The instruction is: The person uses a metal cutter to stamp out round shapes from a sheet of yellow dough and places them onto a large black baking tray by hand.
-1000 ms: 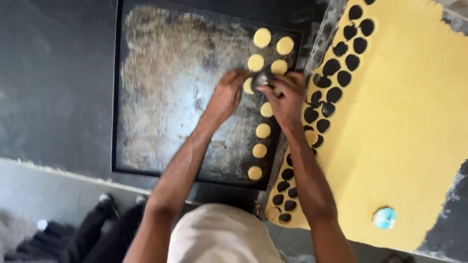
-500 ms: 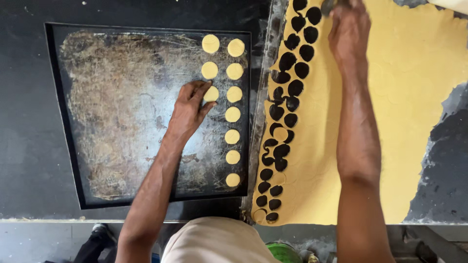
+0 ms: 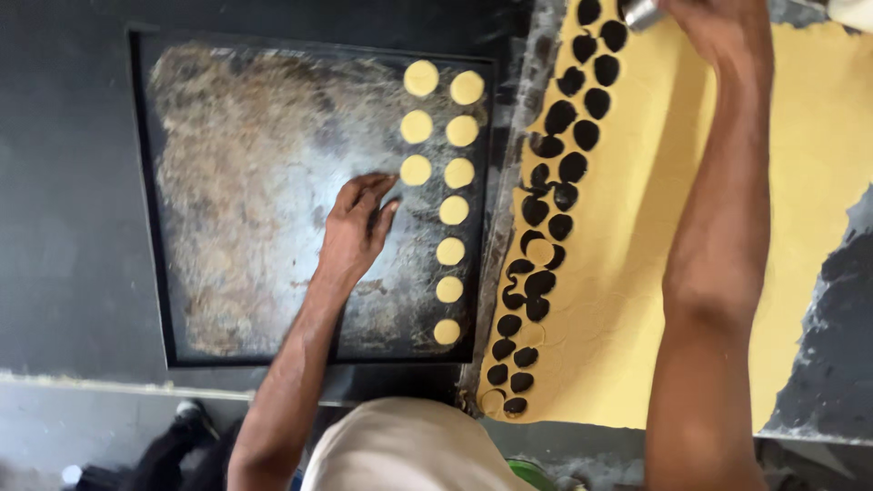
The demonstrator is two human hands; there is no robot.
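Yellow dough discs (image 3: 452, 209) lie in two short rows on the dark baking tray (image 3: 150, 200), just right of the left hand (image 3: 356, 227), whose loosely spread fingers rest flat on the tray. Farther right, the right hand (image 3: 718, 32) grips a small metal cutter (image 3: 642, 14) over the punched yellow dough sheet (image 3: 800, 209) on the bench (image 3: 55, 182)

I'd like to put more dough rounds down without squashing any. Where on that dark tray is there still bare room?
The baking tray is bare over its whole left and middle, from its left rim to the left hand. The right edge is crowded: two columns of dough rounds. The right hand holds a metal cutter over the dough sheet.
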